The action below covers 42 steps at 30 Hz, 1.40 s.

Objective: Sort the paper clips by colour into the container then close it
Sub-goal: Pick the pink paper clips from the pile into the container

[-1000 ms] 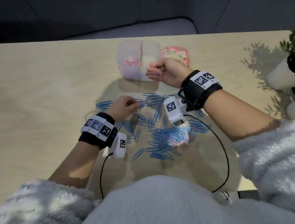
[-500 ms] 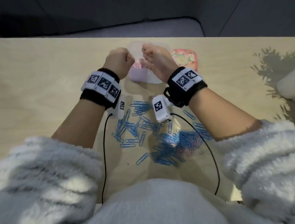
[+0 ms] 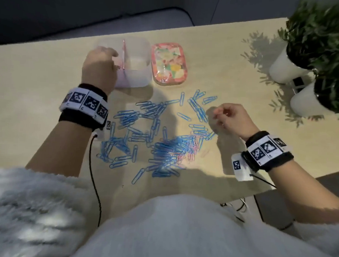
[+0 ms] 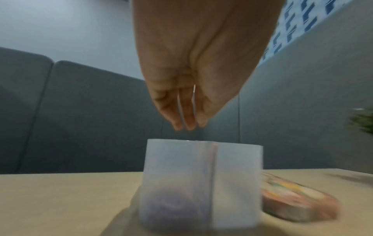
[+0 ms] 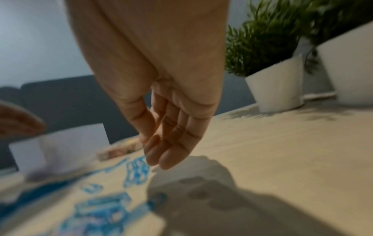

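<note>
Left hand (image 4: 187, 89) hovers over the container's (image 3: 137, 72) left compartment, fingers straight, pointing down, together, nothing visibly held. Pink clips (image 4: 171, 206) lie in that compartment; the right one looks empty. Right hand (image 3: 231, 119) hangs just above the tabletop (image 3: 40, 80) beside the blue clips (image 3: 164, 147), fingers loosely curled; whether they pinch anything cannot be told. A few pink ones show in the dense heap. Lid (image 3: 168, 63) lies just right of the container. Advice: finish the pinks first, pinching each clear of the tangle and releasing low inside the wall.
</note>
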Motion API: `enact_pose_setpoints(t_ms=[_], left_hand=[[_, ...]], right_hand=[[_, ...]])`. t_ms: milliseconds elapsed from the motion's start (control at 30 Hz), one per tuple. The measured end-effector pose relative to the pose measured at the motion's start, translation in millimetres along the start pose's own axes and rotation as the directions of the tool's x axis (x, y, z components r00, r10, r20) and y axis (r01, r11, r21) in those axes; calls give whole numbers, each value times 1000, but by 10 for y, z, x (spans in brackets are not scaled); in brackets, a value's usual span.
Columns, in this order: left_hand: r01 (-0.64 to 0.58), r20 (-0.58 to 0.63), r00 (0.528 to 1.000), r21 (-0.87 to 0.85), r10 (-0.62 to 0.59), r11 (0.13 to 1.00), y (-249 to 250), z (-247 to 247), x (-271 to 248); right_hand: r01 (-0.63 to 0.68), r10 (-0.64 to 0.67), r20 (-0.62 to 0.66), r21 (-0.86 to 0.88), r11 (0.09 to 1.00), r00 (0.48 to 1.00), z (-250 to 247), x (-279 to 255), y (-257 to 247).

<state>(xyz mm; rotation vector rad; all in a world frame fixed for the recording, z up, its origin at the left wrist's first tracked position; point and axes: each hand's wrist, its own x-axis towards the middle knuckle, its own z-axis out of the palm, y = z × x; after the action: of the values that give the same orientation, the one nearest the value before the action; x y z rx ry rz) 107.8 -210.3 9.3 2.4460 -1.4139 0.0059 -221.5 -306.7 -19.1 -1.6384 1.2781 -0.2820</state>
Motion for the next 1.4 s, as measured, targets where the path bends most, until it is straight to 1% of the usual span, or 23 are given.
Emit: enact_pose_setpoints(t_ms=[33, 67, 100, 133, 200, 233, 300, 367, 400, 467, 533, 600, 633, 733, 800, 867, 967, 1067, 1100, 1167, 1267, 1333, 1400], left_hand=[[-39, -49, 998, -11, 38, 999, 57, -1, -136], [-99, -34, 995, -32, 98, 995, 132, 25, -284], [-170, 45, 984, -83, 174, 982, 221, 71, -447], [-220, 177, 953, -159, 247, 963, 317, 137, -602], [-230, 452, 825, -279, 339, 932, 549, 272, -888], [-230, 528, 768, -299, 361, 926, 660, 337, -1005], [-260, 592, 697, -316, 404, 912, 846, 457, -1202], [-320, 616, 645, -321, 453, 891, 938, 539, -1330], [-347, 623, 631, -307, 462, 886, 942, 562, -1360], [-369, 631, 635, -258, 445, 893, 893, 551, -1373], [-367, 637, 655, -201, 406, 908, 807, 505, -1347], [-346, 642, 671, -172, 371, 923, 727, 447, -1312], [-333, 634, 682, -174, 365, 927, 706, 430, -1294], [-300, 574, 738, -194, 356, 934, 786, 446, -1235], [-248, 534, 783, -204, 320, 947, 935, 488, -1167], [-202, 511, 806, -236, 298, 951, 1113, 561, -1083], [-192, 526, 802, -225, 285, 955, 1371, 691, -985], [-293, 558, 777, -92, 293, 952, 1542, 800, -946], [-321, 559, 775, -54, 295, 945, 1570, 826, -947], [-320, 553, 787, -14, 274, 947, 1584, 868, -956], [-280, 547, 805, 11, 229, 960, 1580, 898, -986], [-246, 558, 802, -21, 216, 969, 1570, 904, -996], [-178, 560, 800, -120, 214, 977, 1540, 876, -989]], right_hand=[[3, -2, 5, -71, 997, 1000, -25, -66, 97], [16, -13, 24, -138, 990, 1000, -32, -119, 190], [41, -32, 48, -209, 977, 998, -24, -154, 274], [79, -63, 70, -268, 960, 996, -2, -168, 348], [152, -126, 105, -306, 940, 987, 87, -177, 434], [188, -160, 114, -318, 929, 981, 152, -175, 446], [241, -212, 118, -350, 905, 970, 274, -149, 443], [224, -206, 89, -389, 893, 975, 335, -109, 420], [200, -191, 63, -396, 896, 980, 345, -77, 422], [126, -125, 25, -350, 928, 992, 309, -2, 442], [58, -56, 16, -224, 973, 998, 223, 51, 484], [37, -37, 3, -95, 995, 999, 123, 91, 544], [29, -29, -4, -74, 997, 1000, 76, 101, 563], [3, -6, -33, -101, 995, 999, -31, 117, 614], [0, -6, -54, -120, 993, 999, -63, 121, 635], [7, -18, -68, -154, 988, 998, -60, 106, 641], [22, -52, -130, -218, 976, 990, -50, 69, 620], [34, -98, -212, -287, 957, 972, -53, -1, 575], [28, -114, -239, -336, 941, 964, -46, -31, 552], [-24, -105, -279, -423, 906, 955, -4, -83, 510], [-132, 6, -249, -494, 859, 969, 87, -98, 502], [-130, 33, -201, -494, 859, 979, 136, -64, 518], [-96, 31, -152, -442, 892, 988, 151, -19, 512]])
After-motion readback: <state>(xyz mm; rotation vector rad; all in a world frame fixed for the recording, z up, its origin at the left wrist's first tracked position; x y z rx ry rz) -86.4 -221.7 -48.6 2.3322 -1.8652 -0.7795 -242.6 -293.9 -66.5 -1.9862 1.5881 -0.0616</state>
